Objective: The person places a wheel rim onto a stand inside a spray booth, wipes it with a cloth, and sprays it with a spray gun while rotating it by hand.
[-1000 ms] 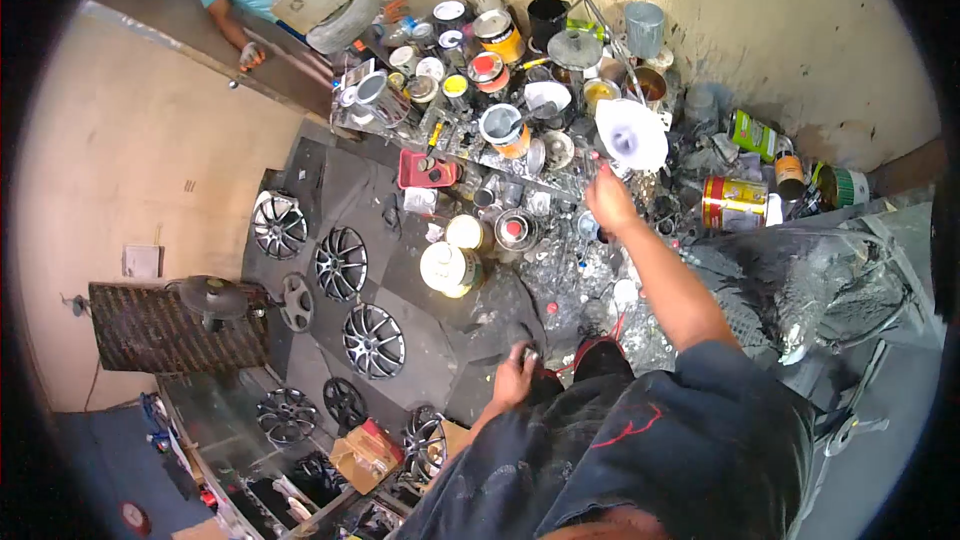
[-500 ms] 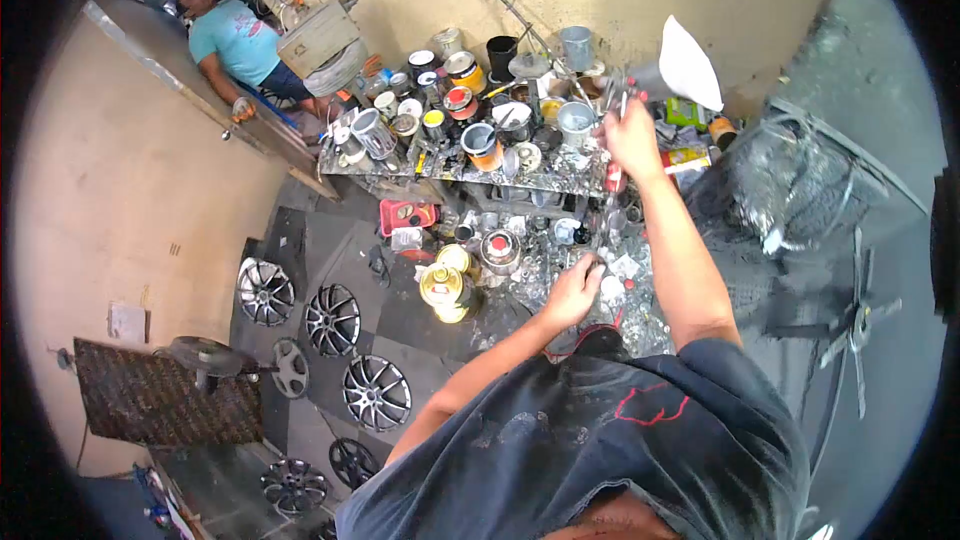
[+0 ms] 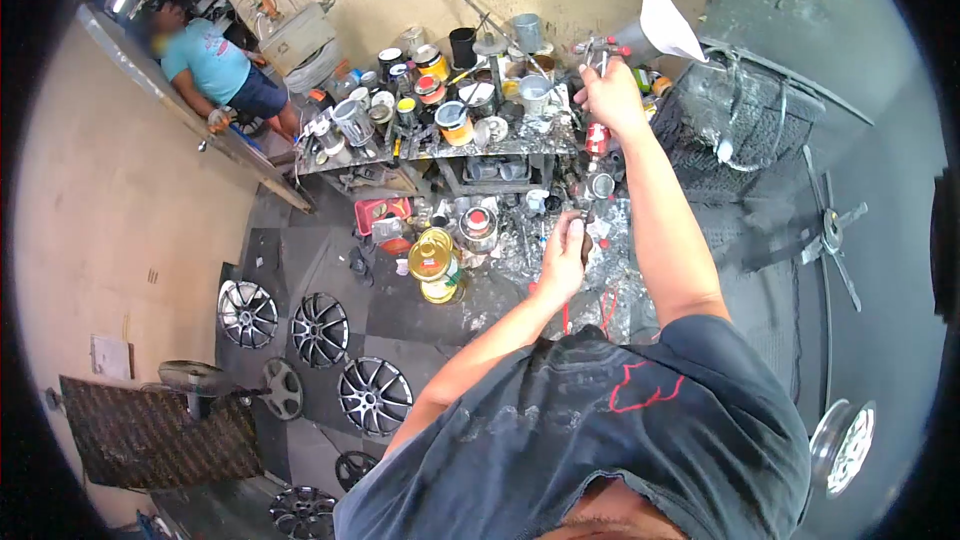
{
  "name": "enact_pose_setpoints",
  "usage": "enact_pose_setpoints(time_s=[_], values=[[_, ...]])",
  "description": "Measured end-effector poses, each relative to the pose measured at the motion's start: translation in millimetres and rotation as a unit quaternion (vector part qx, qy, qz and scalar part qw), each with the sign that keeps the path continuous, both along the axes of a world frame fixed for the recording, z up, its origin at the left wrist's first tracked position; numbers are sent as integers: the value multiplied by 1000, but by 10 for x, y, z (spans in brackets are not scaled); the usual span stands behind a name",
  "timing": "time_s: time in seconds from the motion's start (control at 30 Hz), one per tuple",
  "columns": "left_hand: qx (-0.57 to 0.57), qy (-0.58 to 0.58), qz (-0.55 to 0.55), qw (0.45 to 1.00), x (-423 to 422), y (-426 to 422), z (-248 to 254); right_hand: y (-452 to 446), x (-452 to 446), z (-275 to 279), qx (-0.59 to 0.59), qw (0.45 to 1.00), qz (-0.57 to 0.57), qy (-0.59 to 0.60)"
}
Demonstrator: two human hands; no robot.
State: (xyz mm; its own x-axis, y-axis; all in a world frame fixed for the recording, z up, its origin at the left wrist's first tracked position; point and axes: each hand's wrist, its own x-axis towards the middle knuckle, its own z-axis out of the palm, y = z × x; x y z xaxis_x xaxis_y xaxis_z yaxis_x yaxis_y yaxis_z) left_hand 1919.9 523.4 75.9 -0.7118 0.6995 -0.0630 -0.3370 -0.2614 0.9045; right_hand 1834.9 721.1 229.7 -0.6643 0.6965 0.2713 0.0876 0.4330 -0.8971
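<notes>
The spray gun (image 3: pixel 600 48) is in hand, held up near the right end of the cluttered workbench (image 3: pixel 545 132); picking up looks done, while no spray shows and the cup's contents are hidden, so what is left can't be judged. The right hand (image 3: pixel 613 98) grips it firmly, and the left hand (image 3: pixel 563 260) curls lower down, around what I can't tell. The long axis of its white cone (image 3: pixel 672 22) slants up and rightward, mouth outermost; the nozzle's aim is unclear.
</notes>
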Motion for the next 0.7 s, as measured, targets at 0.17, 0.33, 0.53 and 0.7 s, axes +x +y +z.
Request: enact_pose_setpoints(time_s=[0.17,0.33,0.53,0.7], values=[[-16,-9,5,1000,244,139,61,103,403,65,-22,999,-28,22],[-26,30,-58,998,687,493,-38,447,979,95,-20,999,-43,26],[14,-1,-144,989,1130,754,-55,748,1521,-117,-40,994,-102,3],[-24,-101,-159,982,1283,774,57,820,1699,-300,-24,993,-112,-10]])
